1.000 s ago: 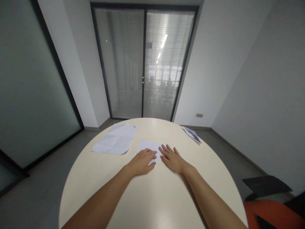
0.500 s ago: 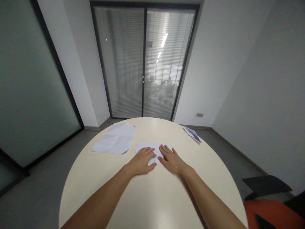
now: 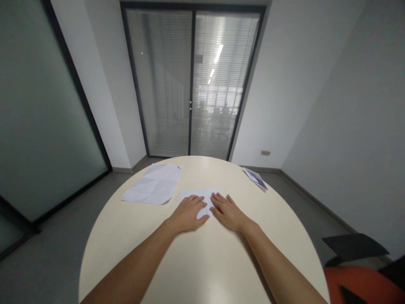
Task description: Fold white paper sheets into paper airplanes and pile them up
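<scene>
A white sheet of paper (image 3: 202, 193) lies on the table in front of me, partly covered by both hands. My left hand (image 3: 190, 213) rests on its left side, fingers stretched out and the thumb pointing toward the middle. On the right side, my right hand (image 3: 228, 212) presses down flat with its fingers extended. A thin line, perhaps a crease or edge, shows on the paper between the hands. The parts beneath my palms are hidden.
The round cream table (image 3: 202, 261) carries creased white sheets (image 3: 155, 184) at the far left and a folded paper (image 3: 255, 177) at the far right edge. An orange and black chair (image 3: 360, 280) stands at the lower right. Glass doors (image 3: 190, 84) are beyond the table.
The paper has turned or shifted slightly under my hands, and its far edge now slants a little. Both hands stay in nearly the same place.
</scene>
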{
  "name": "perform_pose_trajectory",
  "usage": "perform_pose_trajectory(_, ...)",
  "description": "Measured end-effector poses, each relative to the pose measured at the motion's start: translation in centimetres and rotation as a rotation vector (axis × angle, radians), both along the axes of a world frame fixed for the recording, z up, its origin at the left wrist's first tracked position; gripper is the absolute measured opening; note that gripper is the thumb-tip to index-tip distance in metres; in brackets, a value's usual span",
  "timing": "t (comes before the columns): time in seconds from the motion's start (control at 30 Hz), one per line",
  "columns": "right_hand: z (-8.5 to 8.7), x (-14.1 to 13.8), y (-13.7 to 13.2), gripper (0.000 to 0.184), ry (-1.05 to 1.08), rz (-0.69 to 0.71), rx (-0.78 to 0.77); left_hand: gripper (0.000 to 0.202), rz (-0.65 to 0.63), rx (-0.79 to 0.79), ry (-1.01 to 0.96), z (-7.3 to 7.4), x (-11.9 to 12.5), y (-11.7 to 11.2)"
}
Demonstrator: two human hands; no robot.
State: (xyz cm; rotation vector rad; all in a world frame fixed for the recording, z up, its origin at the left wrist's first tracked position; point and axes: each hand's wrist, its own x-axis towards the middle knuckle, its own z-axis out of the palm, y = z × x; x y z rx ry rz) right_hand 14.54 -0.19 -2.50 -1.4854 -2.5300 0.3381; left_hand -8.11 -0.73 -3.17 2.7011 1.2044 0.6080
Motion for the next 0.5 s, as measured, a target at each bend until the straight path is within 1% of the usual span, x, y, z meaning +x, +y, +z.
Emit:
perform_pose_trajectory(0.07,-0.2,0.0,-0.1,0.065,-0.001,-0.017,-0.037,0.041,0.001,-0.002,0.003,0.0,0.0,0.0)
perform_pose_trajectory(0.13,-0.4,0.3,0.1,0.069,-0.020,-0.084,-0.053,0.041,-0.016,-0.003,0.012,0.2,-0.2,0.0)
perform_pose_trajectory(0.27,-0.8,1.1,0.6,0.065,-0.063,-0.177,-0.040,0.042,-0.103,-0.006,0.018,0.7,-0.4,-0.2)
perform_pose_trajectory(0.37,-0.8,1.4,0.8,0.060,-0.070,-0.173,-0.008,0.047,-0.141,-0.017,0.014,0.8,-0.4,-0.3)
perform_pose_trajectory(0.5,-0.6,1.2,0.8,0.054,-0.032,-0.096,0.022,0.048,-0.094,-0.004,0.006,0.2,-0.4,-0.1)
